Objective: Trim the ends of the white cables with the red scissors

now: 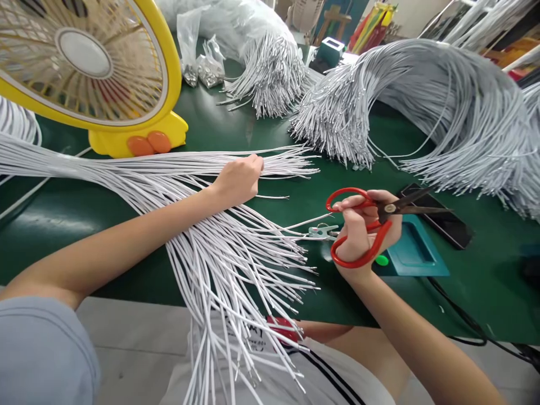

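My left hand (238,179) rests with curled fingers on a flat sheaf of white wires (169,169) that runs in from the left across the green table (261,132). Its fingers press on the wire ends. More white wires (236,270) fan out under my left forearm and hang over the table's front edge onto my lap. My right hand (363,228) is closed around the red handles of a pair of scissors (388,216). The dark blades point right and are nearly together. The scissors are held just above the table, apart from the wires.
A yellow desk fan (97,73) stands at the back left. Big bundles of grey-white wires (442,107) arch across the back and right. A teal tray (415,250) and a black phone (447,222) lie right of the scissors. A small metal clip (320,230) lies beside my right hand. Clear bags (202,62) sit behind.
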{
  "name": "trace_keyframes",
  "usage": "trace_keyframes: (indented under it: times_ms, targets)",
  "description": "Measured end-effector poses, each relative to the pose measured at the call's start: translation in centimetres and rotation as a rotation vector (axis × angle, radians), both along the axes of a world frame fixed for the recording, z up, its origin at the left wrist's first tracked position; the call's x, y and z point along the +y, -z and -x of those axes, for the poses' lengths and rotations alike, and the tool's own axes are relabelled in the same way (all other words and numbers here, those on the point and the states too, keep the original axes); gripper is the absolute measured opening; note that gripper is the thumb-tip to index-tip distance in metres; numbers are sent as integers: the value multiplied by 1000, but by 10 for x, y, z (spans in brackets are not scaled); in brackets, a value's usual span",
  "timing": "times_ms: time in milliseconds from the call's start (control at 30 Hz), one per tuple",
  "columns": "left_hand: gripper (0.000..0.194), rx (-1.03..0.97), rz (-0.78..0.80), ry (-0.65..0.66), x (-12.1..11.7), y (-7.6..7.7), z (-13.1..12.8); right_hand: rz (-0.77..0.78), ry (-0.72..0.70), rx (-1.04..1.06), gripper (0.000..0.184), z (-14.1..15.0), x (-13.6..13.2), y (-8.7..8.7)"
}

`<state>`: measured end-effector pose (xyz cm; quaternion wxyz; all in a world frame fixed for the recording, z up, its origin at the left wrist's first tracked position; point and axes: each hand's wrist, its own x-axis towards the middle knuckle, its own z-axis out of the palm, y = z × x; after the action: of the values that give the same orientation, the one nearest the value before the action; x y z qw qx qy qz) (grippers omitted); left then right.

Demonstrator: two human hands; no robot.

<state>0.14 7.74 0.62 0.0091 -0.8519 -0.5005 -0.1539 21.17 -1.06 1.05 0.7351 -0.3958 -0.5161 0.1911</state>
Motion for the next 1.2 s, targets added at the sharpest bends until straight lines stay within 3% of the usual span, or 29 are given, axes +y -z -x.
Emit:
trace_keyframes:
  times_ms: [67, 133, 233, 367, 467, 633, 833, 1200]
  targets:
    - [20, -192, 62, -19, 0, -4, -1, -12, 0, 11, 29, 0, 1, 1]
    - [21, -358, 132, 52, -6, -12, -4, -18, 5, 20, 29, -1, 1, 1]
    - [22, -529, 263, 289, -27, -30, -13, -16, 16, 28, 29, -1, 2, 1]
    - [25, -690, 559, 613, -69, -54, -25, 5, 31, 40, 29, 0, 1, 0]
    - [18, -767, 752, 740, -87, -60, -29, 22, 21, 23, 30, 0, -1, -1]
    - [15, -1024, 994, 588, -85, -54, -30, 53, 19, -9, 27, -1, -3, -1]
    - [20, -1034, 824, 506, -82, -61, -29, 45, 9, -13, 27, -2, -4, 1]
    - [21, -1048, 818, 467, -78, -61, -29, 86, 24, -30, 24, -2, -5, -2]
